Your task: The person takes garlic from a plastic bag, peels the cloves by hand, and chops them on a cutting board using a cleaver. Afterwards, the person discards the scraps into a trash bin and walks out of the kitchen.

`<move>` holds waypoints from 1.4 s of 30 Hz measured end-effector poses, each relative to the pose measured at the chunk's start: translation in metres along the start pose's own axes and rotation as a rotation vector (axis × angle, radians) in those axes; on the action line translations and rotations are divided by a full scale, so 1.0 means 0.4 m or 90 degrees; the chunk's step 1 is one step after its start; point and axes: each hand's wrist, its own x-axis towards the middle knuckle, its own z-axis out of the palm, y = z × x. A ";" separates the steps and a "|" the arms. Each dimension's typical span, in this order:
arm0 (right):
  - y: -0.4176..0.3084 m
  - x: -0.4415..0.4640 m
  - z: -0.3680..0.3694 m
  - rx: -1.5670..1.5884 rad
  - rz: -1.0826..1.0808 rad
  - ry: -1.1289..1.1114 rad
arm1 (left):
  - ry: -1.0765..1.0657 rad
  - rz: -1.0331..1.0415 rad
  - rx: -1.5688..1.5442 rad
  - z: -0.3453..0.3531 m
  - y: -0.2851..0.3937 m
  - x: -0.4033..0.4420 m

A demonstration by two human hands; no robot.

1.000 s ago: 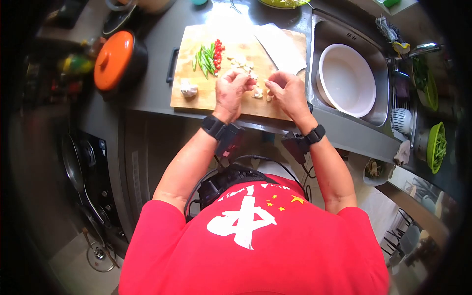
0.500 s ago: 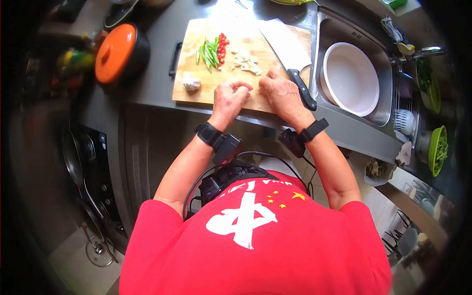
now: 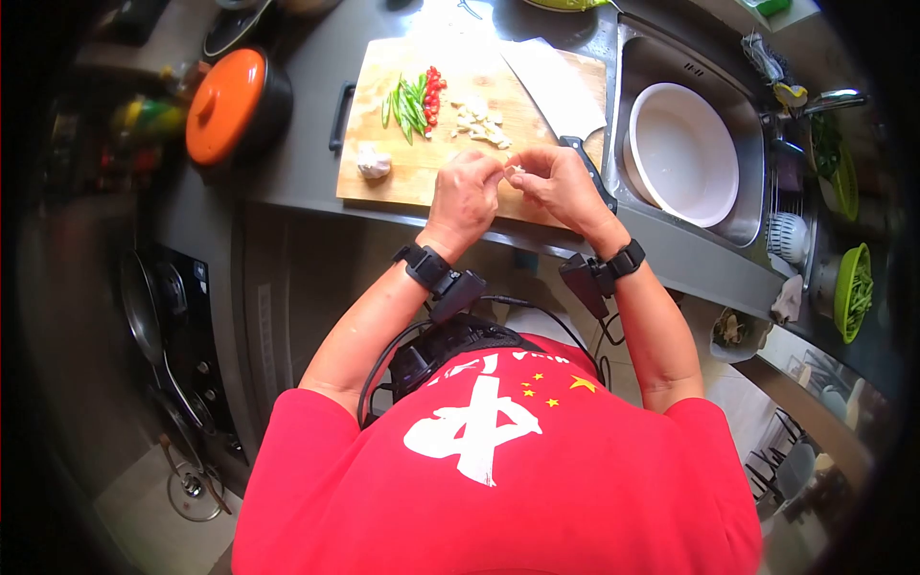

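Observation:
My left hand (image 3: 466, 195) and my right hand (image 3: 567, 189) meet over the front edge of the wooden cutting board (image 3: 402, 188). Between the pinched fingers of my right hand is a small whitish piece, seemingly a garlic clove (image 3: 518, 170). The left fingers are closed against it; what they grip is hidden. A garlic bulb (image 3: 373, 162) rests at the board's front left. Behind my hands lie chopped garlic (image 3: 479, 122), sliced green chili (image 3: 406, 107) and red chili pieces (image 3: 433, 94). A kitchen knife (image 3: 558, 91) lies on the right side, its black handle partly behind my right hand.
Right of the board, a white basin (image 3: 682, 153) sits in the metal sink (image 3: 637, 57). An orange-lidded pot (image 3: 225, 107) stands on the counter to the left. Farther right is a green basket (image 3: 853, 292) of green vegetables. Cables hang near my waist.
My hands have come together and lifted slightly off the board. My right hand has turned, showing the whitish piece in its fingers. The knife and chopped food have stayed put.

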 end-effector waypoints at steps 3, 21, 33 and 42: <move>0.015 0.000 -0.003 0.031 -0.011 -0.008 | -0.038 -0.003 -0.006 -0.001 -0.006 0.000; -0.012 -0.004 -0.001 0.115 -0.031 0.006 | -0.159 -0.441 -0.511 -0.020 -0.011 0.001; -0.008 -0.015 0.023 0.169 -0.093 0.052 | -0.082 -0.517 -0.694 -0.004 -0.015 -0.005; 0.038 0.019 -0.011 0.035 -0.120 0.117 | -0.004 -0.538 -0.746 -0.009 -0.036 -0.009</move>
